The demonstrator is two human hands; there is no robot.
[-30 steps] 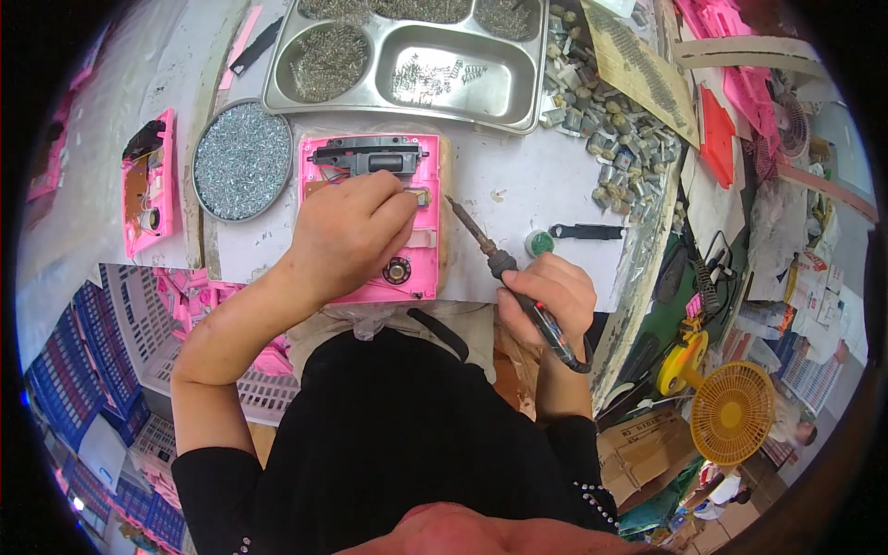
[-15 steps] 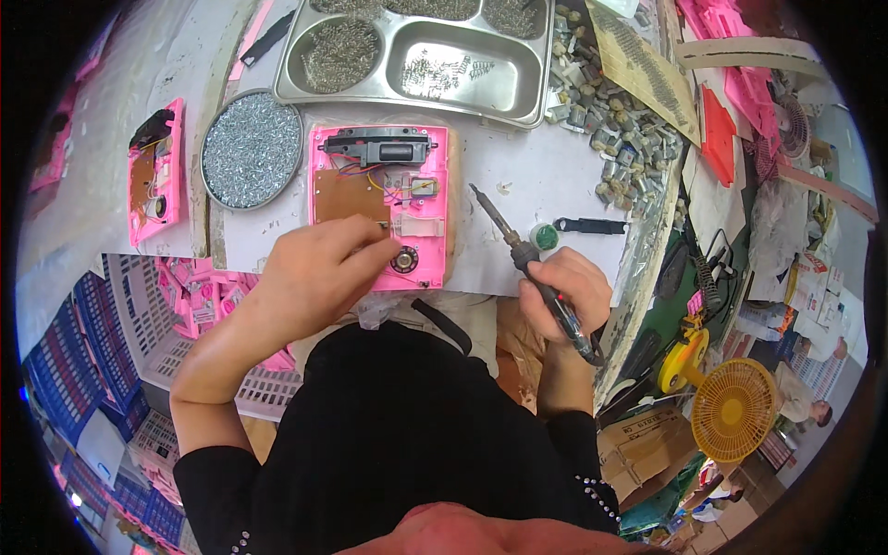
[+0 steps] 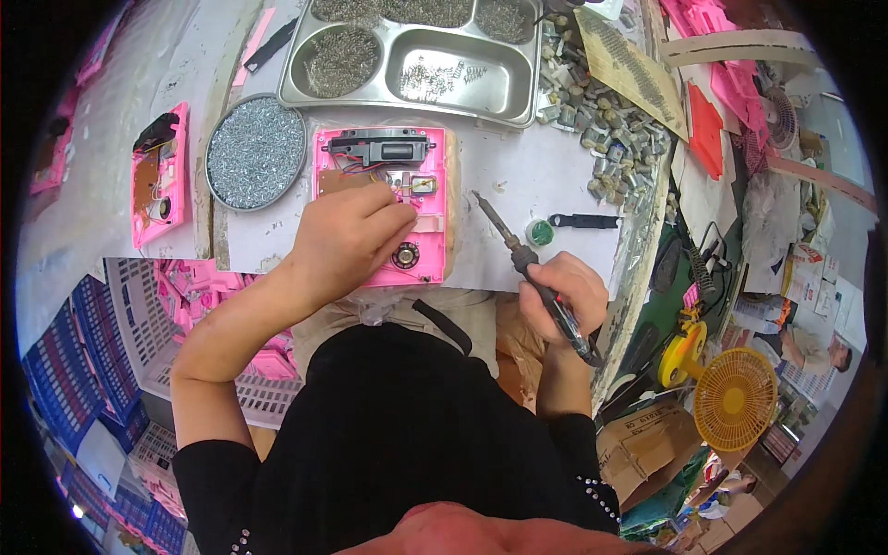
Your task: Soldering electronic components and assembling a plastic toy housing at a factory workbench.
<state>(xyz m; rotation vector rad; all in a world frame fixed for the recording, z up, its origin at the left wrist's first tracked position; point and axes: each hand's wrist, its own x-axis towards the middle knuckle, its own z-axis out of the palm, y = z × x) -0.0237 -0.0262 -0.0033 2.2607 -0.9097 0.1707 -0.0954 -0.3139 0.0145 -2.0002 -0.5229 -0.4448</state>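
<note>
A pink plastic housing [image 3: 436,254] lies in front of me on the table. Inside it are a black plastic mechanism [image 3: 379,148], a small silver motor [image 3: 423,186], thin wires, a brown board [image 3: 338,180] and a round speaker [image 3: 405,255]. My left hand [image 3: 347,231] reaches over the housing's left side, covering most of the board. Its fingers are pinched together beside the motor, and whatever they hold is hidden. My right hand [image 3: 566,291] grips a soldering iron [image 3: 520,254], its tip pointing up and left, apart from the housing.
Beyond the housing stands a metal compartment tray [image 3: 472,109] with small springs. A round dish of screws [image 3: 255,153] sits left, near another pink housing [image 3: 159,176]. Several small motors [image 3: 620,148] are heaped at right. A green-filled pot [image 3: 539,232] and black strip [image 3: 585,221] lie beside the iron.
My left hand has moved up and right across the housing, from beside the speaker to near the motor, covering more of the board. My right hand still holds the soldering iron in nearly the same place.
</note>
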